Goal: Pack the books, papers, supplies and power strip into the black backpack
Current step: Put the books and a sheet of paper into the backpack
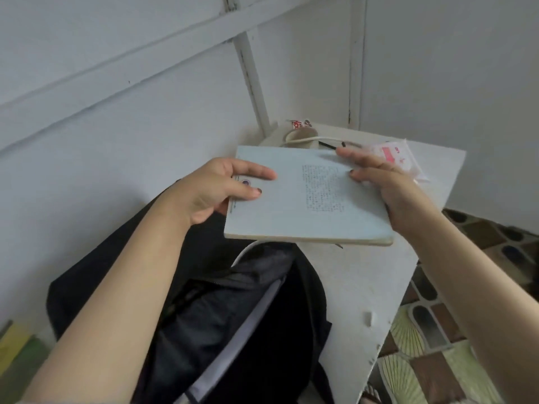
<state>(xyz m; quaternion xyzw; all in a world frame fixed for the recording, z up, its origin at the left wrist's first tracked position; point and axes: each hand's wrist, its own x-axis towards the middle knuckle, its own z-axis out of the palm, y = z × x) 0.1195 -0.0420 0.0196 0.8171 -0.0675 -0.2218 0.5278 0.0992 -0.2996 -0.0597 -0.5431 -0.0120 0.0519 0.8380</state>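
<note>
Book packing looks like the step in hand: 2 hands hold a pale blue book (291, 205) flat in the air. The left hand (210, 191) pinches its left edge, with 2 fingers (256, 172) curled onto the cover and the rest tucked underneath. The right hand (388, 185) grips the right edge, thumb on the cover and forefinger laid along the far side.

Below the left fingers and the book's near edge, the black backpack (221, 322) lies with its mouth open. A pale strip shows inside it; I cannot tell whether that is paper or lining.

Just beyond the right fingertips, on the white table (364, 287), lie a black pen (331, 146), a white cord (303, 139) and a pink-and-white packet (402, 161), all unpacked. The cord may belong to the power strip, but its body is not clear.

I judge the task to be at an early or middle stage. The next move likely calls for tipping the book onto its edge, bringing it back toward the wrists and sliding it down into the opening. 1 hand may have to let go and hold the soft mouth wide.
</note>
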